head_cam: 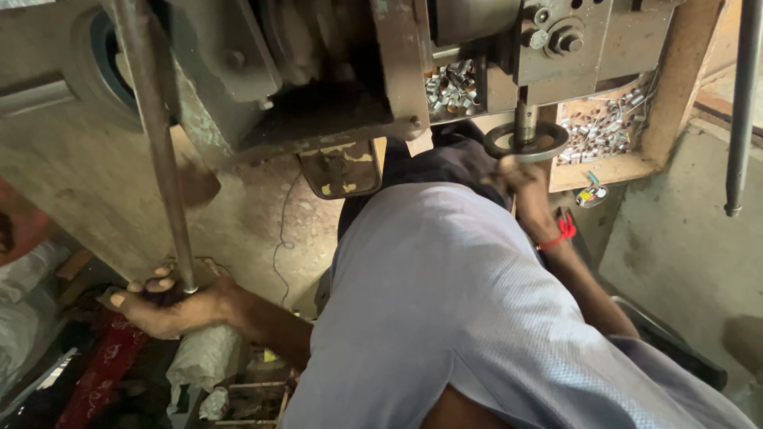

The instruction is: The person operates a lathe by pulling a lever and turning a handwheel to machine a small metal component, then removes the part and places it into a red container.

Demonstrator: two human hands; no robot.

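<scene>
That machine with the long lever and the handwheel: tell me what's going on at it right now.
A person in a light blue shirt leans over an old metal machine. The left hand grips the lower end of a long metal lever rod. The right hand, with a red band on its wrist, holds the small round handwheel under the machine's head. Behind it, a wooden tray holds many small shiny metal pieces.

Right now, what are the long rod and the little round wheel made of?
The long rod, gripped low by the left hand, looks like bare steel: dull grey-brown with a worn sheen. The small round wheel under the right hand also seems metal, dark and greasy, probably iron or steel.
</scene>
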